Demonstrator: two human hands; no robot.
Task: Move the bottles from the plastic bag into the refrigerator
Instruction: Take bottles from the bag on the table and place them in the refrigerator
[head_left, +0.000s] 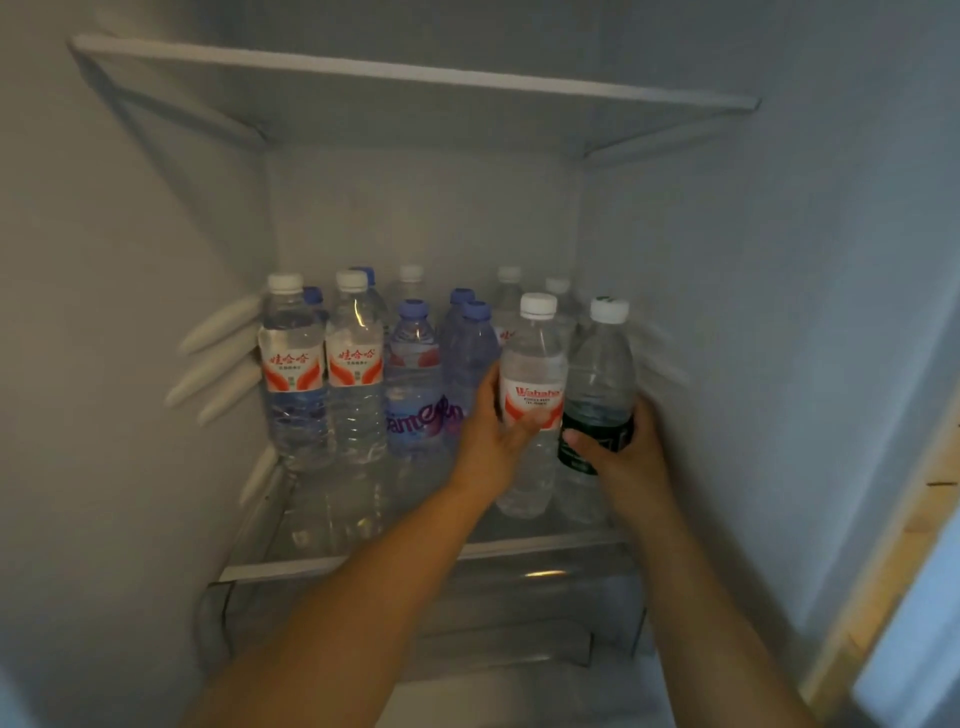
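the left hand (491, 436) wraps its fingers round the red label bottle (531, 400), low in the middle of the frame. the right hand (621, 457) grips the dark label bottle (597, 395) just beside it (the two bottles touch). both stand up on the fridge shelf (415, 561). more bottles (358, 364) stand to the left and behind. an upper shelf (410, 73) runs across the top.

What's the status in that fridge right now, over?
Left hand grips red-labelled clear bottle; right hand grips dark-labelled clear bottle. Both upright over glass shelf. Stored bottles crowd left and behind.
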